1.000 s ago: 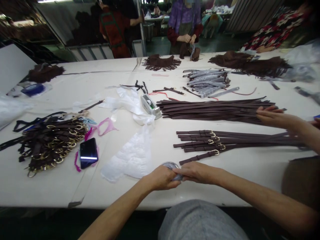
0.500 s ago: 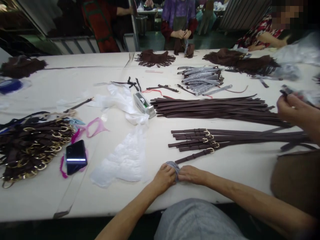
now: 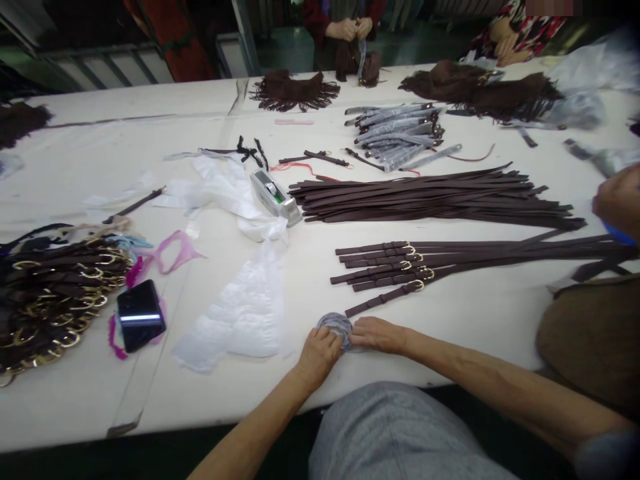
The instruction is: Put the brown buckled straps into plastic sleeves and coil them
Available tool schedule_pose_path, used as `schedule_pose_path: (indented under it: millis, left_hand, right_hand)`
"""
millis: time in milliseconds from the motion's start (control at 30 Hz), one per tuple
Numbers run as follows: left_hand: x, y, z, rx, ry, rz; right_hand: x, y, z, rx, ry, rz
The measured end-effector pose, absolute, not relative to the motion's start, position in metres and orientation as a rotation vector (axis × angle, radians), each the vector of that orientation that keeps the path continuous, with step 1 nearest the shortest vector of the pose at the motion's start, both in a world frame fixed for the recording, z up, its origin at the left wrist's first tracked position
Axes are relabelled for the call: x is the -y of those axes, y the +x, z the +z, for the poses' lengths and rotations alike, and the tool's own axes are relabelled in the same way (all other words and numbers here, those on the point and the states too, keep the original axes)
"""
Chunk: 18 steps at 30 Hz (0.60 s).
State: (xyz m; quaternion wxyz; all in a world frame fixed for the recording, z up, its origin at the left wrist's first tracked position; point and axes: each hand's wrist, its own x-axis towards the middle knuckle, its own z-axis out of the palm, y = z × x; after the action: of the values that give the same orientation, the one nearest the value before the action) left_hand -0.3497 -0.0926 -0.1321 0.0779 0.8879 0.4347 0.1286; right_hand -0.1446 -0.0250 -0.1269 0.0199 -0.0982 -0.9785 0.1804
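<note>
Near the front edge of the table, both hands are at a round grey roll (image 3: 334, 325) that looks like coiled, shiny plastic film. My left hand (image 3: 323, 348) is closed on its near left side, with fingers bent over its face. My right hand (image 3: 376, 333) pinches at its right edge; the fingertips are partly hidden. Just beyond the roll lies a dark brown strap (image 3: 385, 298) with a gold buckle. Several more buckled straps (image 3: 373, 262) are laid side by side behind it.
A bundle of brown straps (image 3: 425, 200) and a tape dispenser (image 3: 275, 197) lie farther back. White film (image 3: 240, 313), a phone (image 3: 141, 316) and a pile of gold-ringed straps (image 3: 55, 293) are on the left. A co-worker's hand (image 3: 620, 203) is at the right edge.
The view has tilted down, shifting the scene up and slightly left. More of the grey roll's round face now shows between my hands. The co-worker's hand at right has moved farther right.
</note>
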Motion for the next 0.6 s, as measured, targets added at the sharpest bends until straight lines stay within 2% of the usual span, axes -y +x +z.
schedule_pose_path:
  millis: [400, 600]
  left_hand:
    - [0.107, -0.339, -0.145, -1.535, 2.619, 0.670]
    - [0.107, -0.336, -0.158, -1.565, 2.559, 0.916]
  right_hand:
    - [0.033, -0.150, -0.128, 2.913, -0.429, 0.364]
    - [-0.021, -0.102, -0.090, 2.555, -0.922, 0.301]
